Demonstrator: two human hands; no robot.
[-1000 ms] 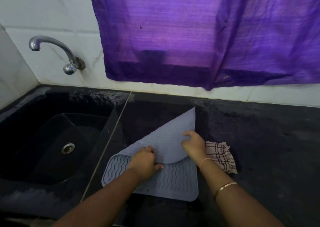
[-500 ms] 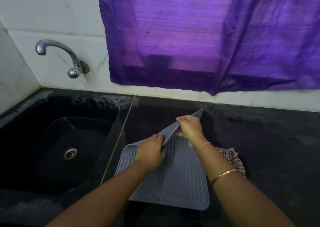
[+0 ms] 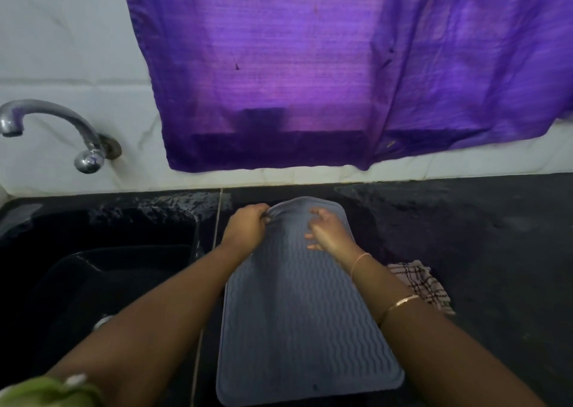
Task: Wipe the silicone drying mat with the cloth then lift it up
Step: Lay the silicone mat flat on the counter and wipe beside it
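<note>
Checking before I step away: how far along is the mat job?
Wiping looks finished: the cloth lies on the counter, in neither hand. In hand: the left hand pinches the mat's far edge; the right hand rests open on it. Left: lifting it fully.

**Hidden and cut off**

The checked cloth lies partly under the right forearm. The sink drain peeks out beside the left forearm, mostly covered. The purple curtain runs past the top and right edges. The tap's spout touches the left edge.
</note>
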